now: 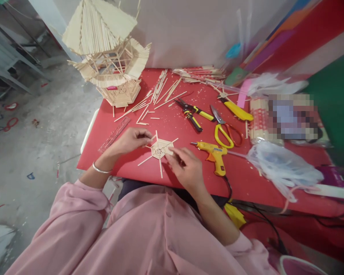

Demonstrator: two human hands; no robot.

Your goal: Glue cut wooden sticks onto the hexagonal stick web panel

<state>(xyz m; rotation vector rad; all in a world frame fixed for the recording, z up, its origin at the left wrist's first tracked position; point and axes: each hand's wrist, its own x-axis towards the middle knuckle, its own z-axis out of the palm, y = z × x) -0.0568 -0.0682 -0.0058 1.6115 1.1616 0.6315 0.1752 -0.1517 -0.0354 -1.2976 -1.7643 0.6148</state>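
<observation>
Pinching an upper-left spoke of the hexagonal stick web (159, 148) with the left hand (133, 139), fingers clenched on it. Pressing its right rim with the right hand (185, 166), fingertips bent down; gripping or merely pressing, cannot tell. Lying flat on the red table (172, 124), near the front edge, just left of the yellow glue gun (213, 152). Best, probably, to pin the hub still, push straight down and avoid twisting the thin spokes. 6 spokes fanning out, so no true front; longest span running from near edge toward far edge, leaning slightly left at the top.
</observation>
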